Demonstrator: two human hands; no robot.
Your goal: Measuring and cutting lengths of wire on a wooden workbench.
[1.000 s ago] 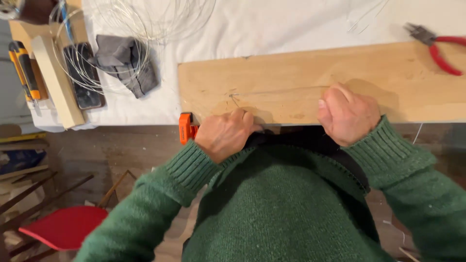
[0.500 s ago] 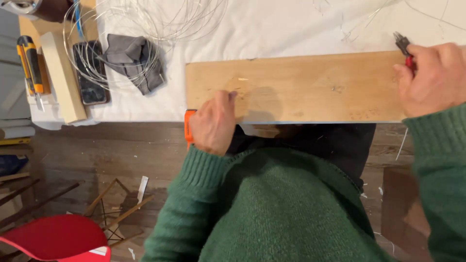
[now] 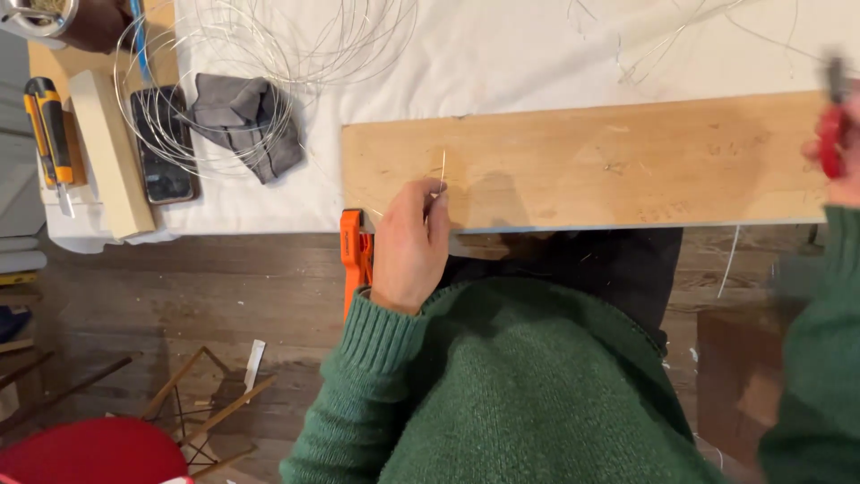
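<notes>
Pinching a short upright wire (image 3: pixel 442 172) on the wooden board (image 3: pixel 609 166), the left hand (image 3: pixel 410 242) has fingertips closed on it near the board's 9 o'clock end. At 3 o'clock, the right hand (image 3: pixel 840 166) grips red-handled pliers (image 3: pixel 831 134), blurred. Judging by this, the pliers must next meet the wire.

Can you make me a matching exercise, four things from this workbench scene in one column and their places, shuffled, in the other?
Things:
1. left hand
2. grey cloth
3. orange clamp
4. red-handled pliers

Places:
A. gripped at the board's right end
B. among the wire coils
C. pinching a thin wire on the wooden board
D. at the board's near left corner

Pairs: 1-C, 2-B, 3-D, 4-A
</notes>
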